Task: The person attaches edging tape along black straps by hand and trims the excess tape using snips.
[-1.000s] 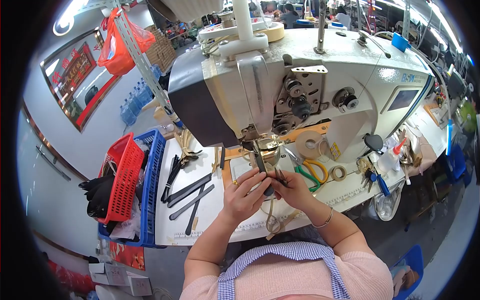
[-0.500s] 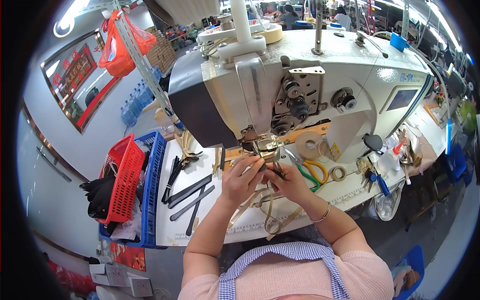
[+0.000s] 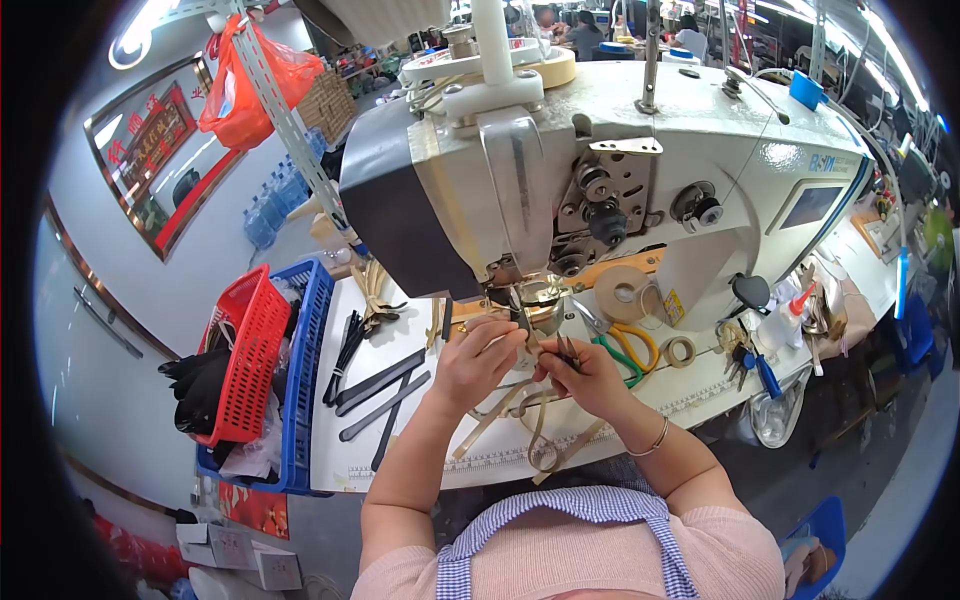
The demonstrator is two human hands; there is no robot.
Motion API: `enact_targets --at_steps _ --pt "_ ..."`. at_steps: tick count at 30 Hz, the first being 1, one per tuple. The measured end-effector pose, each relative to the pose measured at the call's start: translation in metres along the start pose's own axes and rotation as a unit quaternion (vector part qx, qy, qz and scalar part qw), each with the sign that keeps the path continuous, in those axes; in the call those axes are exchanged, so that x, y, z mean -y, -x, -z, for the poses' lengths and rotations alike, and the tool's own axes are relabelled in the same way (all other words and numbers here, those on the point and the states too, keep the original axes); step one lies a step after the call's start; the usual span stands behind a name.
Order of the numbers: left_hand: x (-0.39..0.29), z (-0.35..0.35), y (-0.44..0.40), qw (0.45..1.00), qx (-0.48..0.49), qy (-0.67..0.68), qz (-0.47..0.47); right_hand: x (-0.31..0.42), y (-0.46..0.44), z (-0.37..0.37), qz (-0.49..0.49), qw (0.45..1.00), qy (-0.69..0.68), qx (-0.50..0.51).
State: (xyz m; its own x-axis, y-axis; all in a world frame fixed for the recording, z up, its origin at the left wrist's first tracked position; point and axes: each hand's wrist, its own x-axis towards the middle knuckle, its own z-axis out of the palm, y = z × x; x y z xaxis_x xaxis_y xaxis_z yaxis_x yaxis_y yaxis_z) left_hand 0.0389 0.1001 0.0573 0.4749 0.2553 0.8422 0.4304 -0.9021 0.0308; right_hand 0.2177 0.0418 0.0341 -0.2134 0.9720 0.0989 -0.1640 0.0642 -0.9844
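Observation:
At the needle area of a white sewing machine (image 3: 665, 115), my left hand (image 3: 480, 362) is closed on a dark strip (image 3: 521, 320) that rises toward the presser foot. My right hand (image 3: 590, 380) is closed around small dark thread snips (image 3: 568, 352), their pointed tips facing up and away from me. Its thumb and forefinger are close to the end of a beige tape (image 3: 534, 345); whether they pinch it I cannot tell. More beige tape (image 3: 543, 440) hangs in loops below the hands, over the table's front edge.
Flat black strips (image 3: 383, 382) lie to the left, beside a red basket (image 3: 235, 370) in a blue crate (image 3: 305, 400). To the right are scissors (image 3: 636, 345) with green and yellow handles, tape rolls (image 3: 625, 293), a bottle (image 3: 785, 322) and a blue-handled tool (image 3: 766, 375).
My right hand has moved right and slightly toward me, apart from my left. The snips and the dark strip now show more clearly. The head view has shifted slightly.

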Motion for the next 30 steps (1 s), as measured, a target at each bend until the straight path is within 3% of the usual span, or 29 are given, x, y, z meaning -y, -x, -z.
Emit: enact_targets --at_steps 22,28,30 --pt "0.023 -0.014 0.003 0.997 -0.024 -0.075 -0.023 -0.007 -0.024 -0.010 0.080 0.988 0.127 -0.035" --pt "0.029 -0.023 0.006 0.990 -0.082 -0.084 0.073 -0.005 -0.024 -0.011 0.083 0.982 0.161 -0.043" --pt "0.031 -0.017 0.003 0.993 -0.091 -0.077 0.010 -0.006 -0.025 -0.009 0.078 0.983 0.159 -0.043"
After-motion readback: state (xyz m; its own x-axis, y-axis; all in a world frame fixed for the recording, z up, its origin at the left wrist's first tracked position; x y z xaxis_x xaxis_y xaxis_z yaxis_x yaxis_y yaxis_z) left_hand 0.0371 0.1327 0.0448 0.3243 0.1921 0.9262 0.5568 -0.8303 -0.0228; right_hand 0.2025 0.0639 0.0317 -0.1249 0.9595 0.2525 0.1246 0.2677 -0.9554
